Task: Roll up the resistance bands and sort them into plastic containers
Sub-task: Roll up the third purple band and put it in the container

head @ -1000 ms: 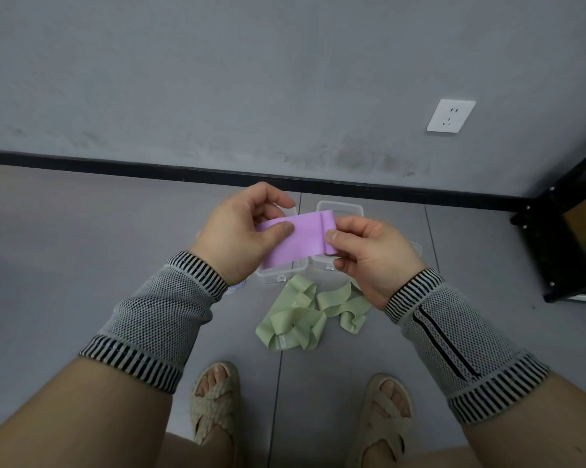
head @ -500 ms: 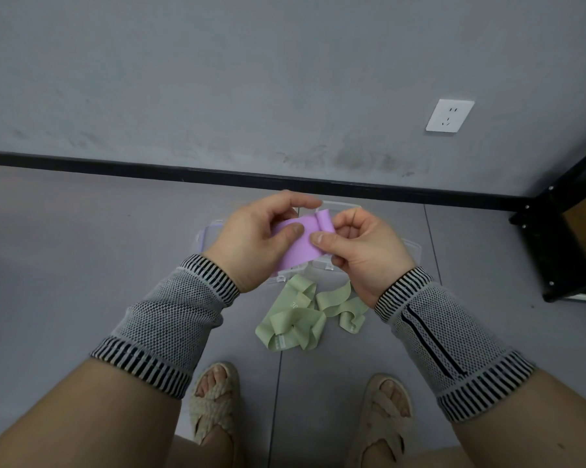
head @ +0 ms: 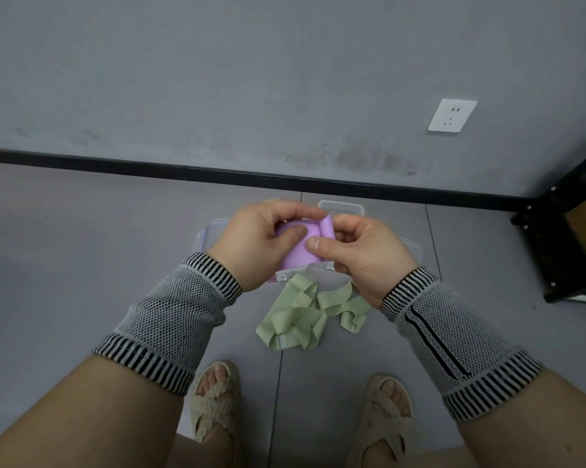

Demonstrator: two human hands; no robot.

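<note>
Both hands hold a purple resistance band (head: 300, 258) in the air above the floor. My left hand (head: 261, 241) pinches its flat left part between thumb and fingers. My right hand (head: 359, 251) pinches the small rolled end at the band's right side. Below them, clear plastic containers (head: 341, 208) sit on the grey floor, mostly hidden by my hands. A loose pile of light green resistance bands (head: 301, 319) lies on the floor just in front of the containers.
A grey wall with a black skirting strip (head: 217, 172) runs behind the containers, with a white socket (head: 452, 115) on it. A black shelf frame (head: 561, 238) stands at the right. My sandalled feet (head: 217, 396) are near the green pile.
The hands have come closer together and the roll at the band's right end has grown, so less flat purple band shows between them.
</note>
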